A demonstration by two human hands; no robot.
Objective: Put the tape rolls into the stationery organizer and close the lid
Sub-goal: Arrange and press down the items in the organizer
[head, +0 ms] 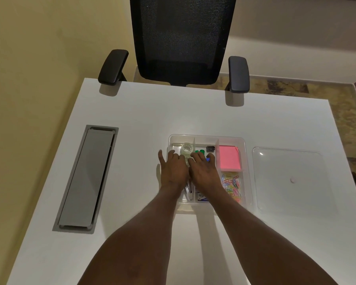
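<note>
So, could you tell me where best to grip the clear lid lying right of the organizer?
Probably by its left edge: the lid lies flat on the table beside the organizer, so thin rims are the only purchase. The right hand can approach from above.

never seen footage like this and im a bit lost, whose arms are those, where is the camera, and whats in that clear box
There is no machine here. The one picture comes from a camera worn on a person's head, looking forward and down at a white desk, so the two bare arms are the wearer's own.

The clear box is a stationery organizer with compartments. The left hand and right hand are both inside it, beside a clear tape roll. Whether the fingers actually grip anything cannot be told.

Other compartments hold a pink sticky note pad and coloured paper clips. The organizer's clear lid lies flat on the desk to its right, so the box is open. A black office chair stands across the desk.
</note>
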